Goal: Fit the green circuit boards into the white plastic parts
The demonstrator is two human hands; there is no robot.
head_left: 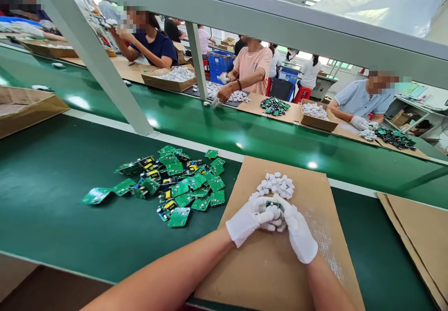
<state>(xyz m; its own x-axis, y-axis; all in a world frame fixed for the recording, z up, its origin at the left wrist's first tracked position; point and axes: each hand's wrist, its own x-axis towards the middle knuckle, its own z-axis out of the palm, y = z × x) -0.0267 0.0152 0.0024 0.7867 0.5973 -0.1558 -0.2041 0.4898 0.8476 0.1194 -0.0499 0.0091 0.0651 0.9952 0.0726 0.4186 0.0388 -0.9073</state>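
Both my hands wear white gloves and meet over a brown cardboard sheet (273,269). Between the fingers of my left hand (250,217) and my right hand (296,224) is a small green circuit board (273,204), mostly covered by the gloves. Something white lies against it under my fingers; I cannot tell it from the glove tips. Just beyond my hands, a heap of small white pieces (280,185) rests on the cardboard. To the left, a loose pile of green circuit boards (180,187), some with yellow and black parts, spreads over the green table (70,162).
A grey metal frame (94,54) slants across the view. Beyond the table runs a shiny green conveyor (182,124). Opposite, several people work beside cardboard boxes (318,123) of white pieces. Folded cardboard (420,236) lies at right; a cardboard box (28,110) stands at left.
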